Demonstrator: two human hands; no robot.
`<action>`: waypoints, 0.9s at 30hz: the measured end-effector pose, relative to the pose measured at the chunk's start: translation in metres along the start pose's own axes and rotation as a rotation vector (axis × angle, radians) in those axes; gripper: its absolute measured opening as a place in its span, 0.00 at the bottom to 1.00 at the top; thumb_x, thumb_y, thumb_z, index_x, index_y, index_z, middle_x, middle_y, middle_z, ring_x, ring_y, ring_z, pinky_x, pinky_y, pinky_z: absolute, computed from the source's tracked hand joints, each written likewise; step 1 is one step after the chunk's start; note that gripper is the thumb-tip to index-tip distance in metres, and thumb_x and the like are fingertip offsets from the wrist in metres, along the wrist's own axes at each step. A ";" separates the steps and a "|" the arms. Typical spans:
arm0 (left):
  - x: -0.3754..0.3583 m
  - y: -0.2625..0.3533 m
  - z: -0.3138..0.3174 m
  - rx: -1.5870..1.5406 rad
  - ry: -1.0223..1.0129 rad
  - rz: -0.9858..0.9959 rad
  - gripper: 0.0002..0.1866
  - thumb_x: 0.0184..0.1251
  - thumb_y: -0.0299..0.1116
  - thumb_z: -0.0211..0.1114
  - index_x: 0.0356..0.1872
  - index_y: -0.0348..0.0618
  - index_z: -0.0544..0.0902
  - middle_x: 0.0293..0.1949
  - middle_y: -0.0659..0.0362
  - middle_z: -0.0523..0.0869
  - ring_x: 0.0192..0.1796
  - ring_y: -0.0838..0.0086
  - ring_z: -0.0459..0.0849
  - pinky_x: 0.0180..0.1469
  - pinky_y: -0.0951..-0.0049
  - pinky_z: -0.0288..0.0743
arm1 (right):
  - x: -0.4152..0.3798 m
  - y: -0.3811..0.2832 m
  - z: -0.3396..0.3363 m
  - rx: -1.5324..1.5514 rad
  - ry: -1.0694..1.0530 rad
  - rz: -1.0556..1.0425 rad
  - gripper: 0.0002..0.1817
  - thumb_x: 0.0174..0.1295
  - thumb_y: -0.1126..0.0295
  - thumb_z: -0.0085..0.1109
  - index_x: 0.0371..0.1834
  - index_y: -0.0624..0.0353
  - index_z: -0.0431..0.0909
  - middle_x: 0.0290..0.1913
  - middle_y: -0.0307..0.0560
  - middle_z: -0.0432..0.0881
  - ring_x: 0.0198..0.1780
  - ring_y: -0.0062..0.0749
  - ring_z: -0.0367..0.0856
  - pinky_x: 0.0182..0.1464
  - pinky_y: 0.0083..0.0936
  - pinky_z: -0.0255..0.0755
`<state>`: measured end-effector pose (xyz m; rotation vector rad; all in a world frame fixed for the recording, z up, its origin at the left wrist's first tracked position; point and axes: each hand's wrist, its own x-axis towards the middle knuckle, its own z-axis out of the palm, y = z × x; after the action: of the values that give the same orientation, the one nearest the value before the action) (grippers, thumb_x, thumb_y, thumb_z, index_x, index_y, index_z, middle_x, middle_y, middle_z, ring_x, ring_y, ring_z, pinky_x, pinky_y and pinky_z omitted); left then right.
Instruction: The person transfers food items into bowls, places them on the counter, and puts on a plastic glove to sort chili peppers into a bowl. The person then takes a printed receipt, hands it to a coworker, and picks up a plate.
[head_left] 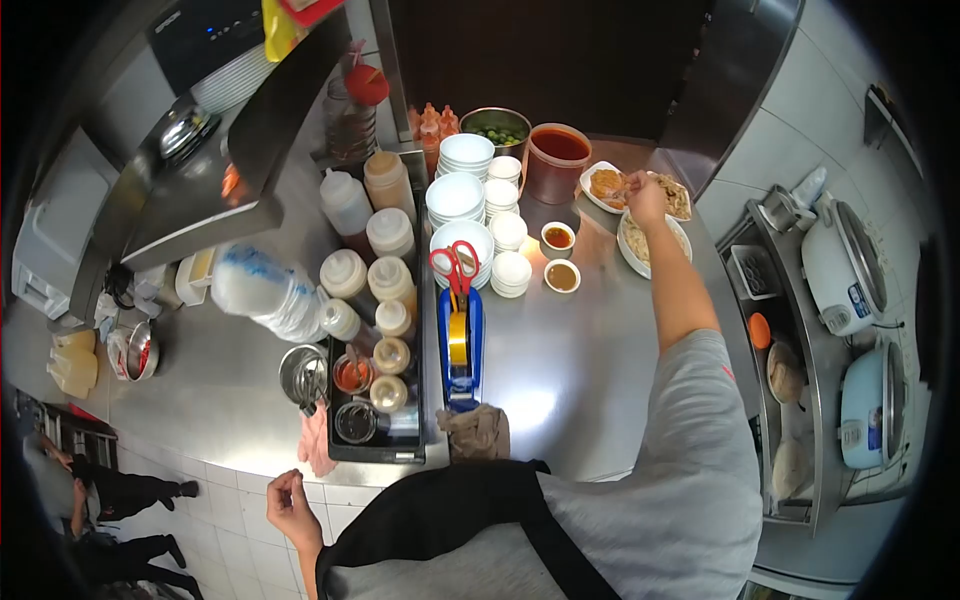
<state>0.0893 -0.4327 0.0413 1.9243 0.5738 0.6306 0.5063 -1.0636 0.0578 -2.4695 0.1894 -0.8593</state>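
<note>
My right hand (pixel 645 197) reaches to the far right of the steel counter, its fingers pinched over the food dishes; what they hold, if anything, I cannot make out. Just left of the fingers is a small white dish (pixel 590 188) with browned food (pixel 606 183). Beside it on the right lies a dish of pale brown pieces (pixel 676 197). Partly under my wrist is a white oval bowl (pixel 683 255) of light-coloured food. My left hand (pixel 292 508) hangs off the counter's front edge, fingers curled closed, with nothing visible in them.
Left of the dishes stand a tub of red sauce (pixel 557 165), two sauce cups (pixel 557 236) and stacked white bowls (pixel 457 197). A black tray (pixel 405 440) holds several bottles, beside a blue tape dispenser (pixel 462 370) with red scissors (pixel 456 260). Rice cookers (pixel 845 270) fill the right shelf. Other people stand lower left.
</note>
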 end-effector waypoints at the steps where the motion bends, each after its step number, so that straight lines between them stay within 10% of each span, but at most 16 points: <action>1: 0.000 0.001 0.003 0.011 0.008 -0.008 0.03 0.63 0.20 0.62 0.37 0.33 0.79 0.33 0.60 0.82 0.37 0.80 0.78 0.45 0.79 0.73 | 0.004 0.012 0.017 -0.016 0.036 0.022 0.11 0.45 0.81 0.61 0.34 0.60 0.77 0.29 0.46 0.82 0.32 0.33 0.82 0.37 0.27 0.75; 13: -0.007 0.015 -0.004 0.420 0.100 0.085 0.04 0.57 0.21 0.66 0.33 0.33 0.82 0.28 0.53 0.86 0.30 0.74 0.84 0.36 0.76 0.77 | 0.001 0.047 0.091 -0.215 -0.109 0.136 0.15 0.60 0.60 0.51 0.35 0.58 0.84 0.32 0.59 0.83 0.37 0.53 0.82 0.40 0.43 0.74; 14: -0.007 0.014 -0.004 0.362 0.100 0.081 0.04 0.58 0.20 0.65 0.35 0.33 0.82 0.30 0.53 0.86 0.31 0.73 0.86 0.37 0.75 0.78 | 0.018 0.112 0.129 -0.226 -0.092 0.057 0.16 0.61 0.58 0.52 0.34 0.61 0.82 0.35 0.60 0.83 0.38 0.54 0.81 0.38 0.42 0.73; 16: -0.010 0.031 -0.004 0.283 0.116 0.044 0.06 0.60 0.19 0.62 0.38 0.35 0.82 0.33 0.53 0.87 0.34 0.70 0.87 0.38 0.73 0.80 | 0.058 0.252 0.191 -0.540 0.234 -0.755 0.15 0.61 0.60 0.56 0.37 0.64 0.78 0.43 0.58 0.81 0.36 0.52 0.78 0.33 0.37 0.71; 18: -0.013 0.048 -0.010 0.269 0.112 -0.002 0.09 0.60 0.16 0.58 0.39 0.37 0.83 0.34 0.53 0.87 0.35 0.68 0.88 0.38 0.72 0.81 | 0.074 0.163 0.133 -0.260 0.082 -0.448 0.15 0.51 0.63 0.65 0.39 0.60 0.79 0.33 0.55 0.80 0.33 0.48 0.80 0.25 0.45 0.72; 20: -0.016 0.044 -0.025 0.303 0.088 0.088 0.14 0.56 0.14 0.56 0.39 0.40 0.83 0.35 0.54 0.87 0.35 0.66 0.87 0.38 0.71 0.81 | 0.069 0.071 0.076 0.144 0.084 -0.120 0.19 0.54 0.65 0.65 0.49 0.60 0.78 0.49 0.57 0.77 0.49 0.47 0.78 0.43 0.42 0.75; 21: -0.016 0.034 -0.030 0.333 0.083 0.200 0.15 0.54 0.13 0.55 0.39 0.41 0.83 0.35 0.54 0.86 0.34 0.65 0.87 0.38 0.71 0.81 | 0.070 0.033 0.036 -0.282 0.299 -0.378 0.20 0.56 0.65 0.65 0.51 0.59 0.78 0.53 0.56 0.75 0.54 0.45 0.76 0.50 0.40 0.74; 27: -0.021 0.014 -0.061 0.456 0.061 0.436 0.20 0.49 0.14 0.56 0.41 0.46 0.84 0.42 0.55 0.86 0.48 0.60 0.83 0.51 0.65 0.75 | 0.041 -0.228 -0.148 0.229 0.496 -0.620 0.16 0.66 0.68 0.57 0.55 0.58 0.76 0.58 0.49 0.75 0.59 0.35 0.72 0.56 0.29 0.70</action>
<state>0.0354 -0.4114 0.0728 2.4993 0.3528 0.8925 0.4394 -0.9421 0.2957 -2.0686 -0.5065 -1.6404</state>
